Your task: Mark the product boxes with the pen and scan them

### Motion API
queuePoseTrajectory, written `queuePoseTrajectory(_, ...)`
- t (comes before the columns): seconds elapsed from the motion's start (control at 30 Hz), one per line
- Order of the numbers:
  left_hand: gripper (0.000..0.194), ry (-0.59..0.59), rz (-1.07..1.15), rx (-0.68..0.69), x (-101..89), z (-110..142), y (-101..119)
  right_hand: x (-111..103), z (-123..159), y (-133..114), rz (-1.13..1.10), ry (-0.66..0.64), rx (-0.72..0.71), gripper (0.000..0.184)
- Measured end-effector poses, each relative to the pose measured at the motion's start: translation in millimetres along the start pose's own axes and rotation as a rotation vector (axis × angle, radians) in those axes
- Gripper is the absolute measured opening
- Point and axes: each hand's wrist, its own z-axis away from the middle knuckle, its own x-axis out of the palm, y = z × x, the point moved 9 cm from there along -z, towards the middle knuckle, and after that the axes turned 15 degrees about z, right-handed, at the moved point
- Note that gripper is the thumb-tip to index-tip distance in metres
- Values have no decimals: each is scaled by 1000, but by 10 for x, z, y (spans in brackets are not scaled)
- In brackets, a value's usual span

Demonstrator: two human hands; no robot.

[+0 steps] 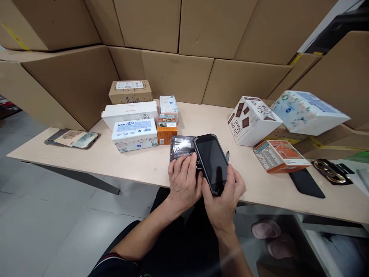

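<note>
My right hand (226, 194) grips the lower end of a black smartphone (212, 159) with a rugged grey-edged case, its dark screen facing up. The thumb and fingers lie along its two sides. Beneath the phone's left edge is a shrink-wrapped black box (179, 145) with a white barcode label, at the table's front. My left hand (184, 179) closes over the near part of this box, fingers on its top face and thumb beside the phone. The box's near edge is hidden under that hand. A pen (227, 156) shows just right of the phone.
To the left stand a tissue pack (135, 134), a white box (129, 111), a small orange box (167, 132) and a bundle of banknotes (72, 138). To the right are a Super Meal box (252, 121), an orange-white box (281, 156) and a dark flat pouch (307, 184). Cardboard walls (178, 77) close the back.
</note>
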Motion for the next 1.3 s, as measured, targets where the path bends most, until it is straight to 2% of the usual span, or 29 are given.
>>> queuePoseTrajectory(0.2,57,-65,14,-45,41,-26,-13,18,14,17,-46,-14,8,79)
queuePoseTrajectory(0.63,54,-34,160,-116,-20,-64,-48,63,8,90,-128,-64,31,80)
queuePoseTrajectory(0.93,53,-44,137,-123,2,-60,-67,43,-11,73,-119,-45,28,82)
queuePoseTrajectory(1.1,57,-25,97,-84,19,-38,-60,42,0,54,-109,-39,30,83)
queuePoseTrajectory(1.3,71,48,65,5,9,6,-40,31,13,17,-103,-30,20,83)
